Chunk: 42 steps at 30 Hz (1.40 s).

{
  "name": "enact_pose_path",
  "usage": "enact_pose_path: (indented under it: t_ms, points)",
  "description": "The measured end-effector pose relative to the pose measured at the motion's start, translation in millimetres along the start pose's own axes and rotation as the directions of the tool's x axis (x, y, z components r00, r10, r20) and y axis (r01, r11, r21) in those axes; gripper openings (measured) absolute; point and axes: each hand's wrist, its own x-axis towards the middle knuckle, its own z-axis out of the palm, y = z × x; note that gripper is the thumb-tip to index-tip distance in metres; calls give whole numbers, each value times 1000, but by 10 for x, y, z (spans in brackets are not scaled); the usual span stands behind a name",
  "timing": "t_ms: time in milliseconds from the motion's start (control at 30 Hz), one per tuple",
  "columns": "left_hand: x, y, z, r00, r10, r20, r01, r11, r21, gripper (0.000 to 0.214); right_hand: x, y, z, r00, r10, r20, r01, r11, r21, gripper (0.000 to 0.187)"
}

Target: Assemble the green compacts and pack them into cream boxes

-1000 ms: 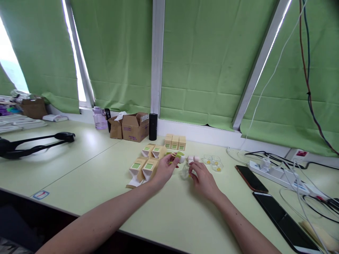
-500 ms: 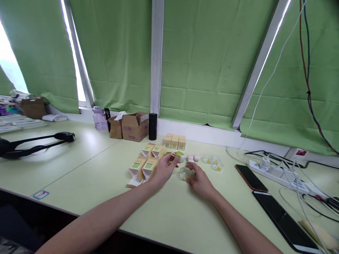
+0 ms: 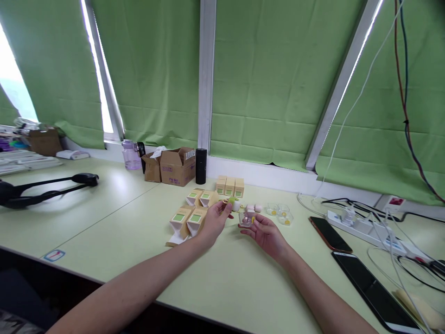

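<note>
On the desk (image 3: 208, 287), three small closed-looking cartons (image 3: 230, 185) stand toward the back edge and may be finished; four flap-out cartons (image 3: 181, 219) sit nearer the front edge, left of your hands, and look unfinished. A few pale pink pieces (image 3: 257, 208) and loose clear cups (image 3: 286, 219) with yellow spots lie toward the right, so work seems left, though how much you can't tell from here. Your left hand (image 3: 216, 221) is nearly closed, its fingertips pinching a green-and-white piece (image 3: 235, 205) between the back and front edges; your right hand (image 3: 268, 235) is half curled, narrowed on another clear cup (image 3: 246, 219), near that piece but apart.
</note>
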Motion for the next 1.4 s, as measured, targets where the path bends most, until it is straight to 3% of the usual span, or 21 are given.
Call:
enact_pose_path:
  t_ms: [133, 333, 467, 567, 767, 933, 1167, 1400]
  points:
    - [-5, 12, 1, 1000, -18, -1, 18, 1000, -6, 51, -15, -25, 38, 1000, -6, 17, 5, 997, 78, 40]
    - [-1, 4, 0, 1000, -17, 9, 17, 1000, 1, 51, -36, -62, 90, 998, -54, -38, 55, 998, 41, 43]
    - [-5, 11, 2, 1000, 5, 15, -4, 1000, -12, 50, -39, -53, 91, 973, -190, -133, 169, 974, -150, 53]
    - [-10, 21, 4, 1000, 11, 22, -10, 1000, -21, 48, -29, -15, 80, 937, -298, -180, 216, 903, -373, 60]
    - [-26, 39, 5, 999, 10, 33, -9, 1000, -18, 46, -34, 20, 109, 895, -412, -170, 240, 766, -596, 61]
    - [-38, 49, 7, 999, 26, 38, -26, 1000, -2, 46, -36, 11, 119, 908, -381, -175, 229, 800, -555, 61]
    - [-35, 31, 9, 998, 26, 52, -27, 1000, 10, 49, -38, -18, 132, 938, -282, -201, 212, 927, -309, 62]
    - [-20, -32, 11, 996, 24, 83, -28, 998, 51, 55, -52, -27, 161, 956, -210, -204, 161, 960, -231, 63]
